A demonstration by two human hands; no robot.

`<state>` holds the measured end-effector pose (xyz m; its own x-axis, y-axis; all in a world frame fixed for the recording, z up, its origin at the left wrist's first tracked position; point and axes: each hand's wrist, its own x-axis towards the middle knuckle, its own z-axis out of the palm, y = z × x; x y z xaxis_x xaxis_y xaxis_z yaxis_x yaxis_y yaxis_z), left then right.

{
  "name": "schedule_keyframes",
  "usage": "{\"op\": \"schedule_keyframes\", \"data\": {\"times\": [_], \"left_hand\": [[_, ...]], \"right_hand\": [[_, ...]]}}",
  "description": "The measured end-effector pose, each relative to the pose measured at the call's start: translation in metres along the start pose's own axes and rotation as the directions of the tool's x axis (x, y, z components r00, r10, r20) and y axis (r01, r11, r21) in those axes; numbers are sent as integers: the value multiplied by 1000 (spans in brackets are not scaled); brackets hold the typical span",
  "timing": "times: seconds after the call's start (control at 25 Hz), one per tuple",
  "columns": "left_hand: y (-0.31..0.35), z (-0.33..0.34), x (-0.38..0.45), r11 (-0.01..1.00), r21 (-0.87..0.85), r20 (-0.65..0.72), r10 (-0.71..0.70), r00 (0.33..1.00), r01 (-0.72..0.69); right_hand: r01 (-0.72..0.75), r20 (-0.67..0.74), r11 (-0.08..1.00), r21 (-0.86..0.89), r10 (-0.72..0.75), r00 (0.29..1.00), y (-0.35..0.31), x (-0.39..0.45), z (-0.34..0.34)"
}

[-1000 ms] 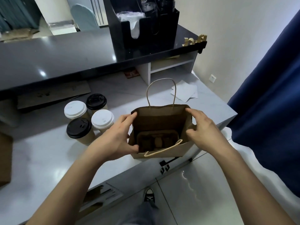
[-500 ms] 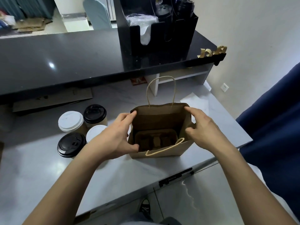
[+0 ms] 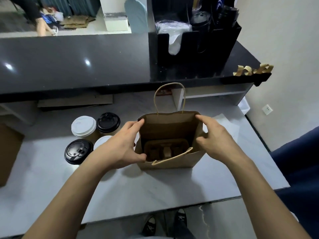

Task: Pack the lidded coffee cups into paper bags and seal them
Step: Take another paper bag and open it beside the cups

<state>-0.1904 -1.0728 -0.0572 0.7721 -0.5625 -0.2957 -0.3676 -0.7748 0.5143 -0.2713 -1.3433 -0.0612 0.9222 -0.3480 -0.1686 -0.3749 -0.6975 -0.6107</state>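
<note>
One bag (image 3: 168, 125), apparently four cups (image 3: 84, 125).

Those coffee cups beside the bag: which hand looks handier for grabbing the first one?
Probably the left hand. The cups stand right beside it, while the right hand holds the paper bag's far rim.

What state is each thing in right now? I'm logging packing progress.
paper bag: upright, mouth open, unsealed
cup carrier: in the bag's bottom, empty
four lidded cups: on the counter, unpacked
left hand: holds the bag's left rim
right hand: holds the bag's right rim
</note>
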Motion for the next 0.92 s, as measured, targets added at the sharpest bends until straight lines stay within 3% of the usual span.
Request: {"op": "schedule_keyframes", "data": {"times": [0.48,0.92], "left_hand": [[16,9,21,978,-130,-83,-174,981,162],[-5,29,-43,938,-263,-133,-268,954,226]], "right_hand": [[170,193,985,-11,-164,967,17,58,-21],[305,336,952,-10,-284,898,-3,40,-8]]}}
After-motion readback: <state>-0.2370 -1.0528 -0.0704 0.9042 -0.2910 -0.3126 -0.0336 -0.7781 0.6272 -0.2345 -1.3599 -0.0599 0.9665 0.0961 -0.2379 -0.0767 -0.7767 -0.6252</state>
